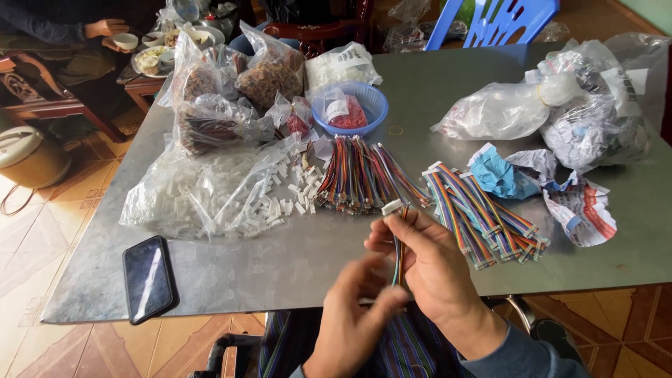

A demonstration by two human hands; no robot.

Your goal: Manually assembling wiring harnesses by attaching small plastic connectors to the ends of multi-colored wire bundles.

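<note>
From the head view, both hands are closed on one rainbow wire strand (399,248) above the near edge of the surface (280,262) — the right hand (434,269) pinches its white connector (392,206), the left hand (353,308) grips the lower wires. The step looks like seating or checking the connector — next calls for a steady, aligned pinch. The strand is thin, flat, multicoloured and hangs straight between the hands.

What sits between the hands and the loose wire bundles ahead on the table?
Nothing visible. Both hands, left hand and right hand, hold a rainbow wire set with a white connector; bare metal table separates them from the loose wire bundles.
</note>
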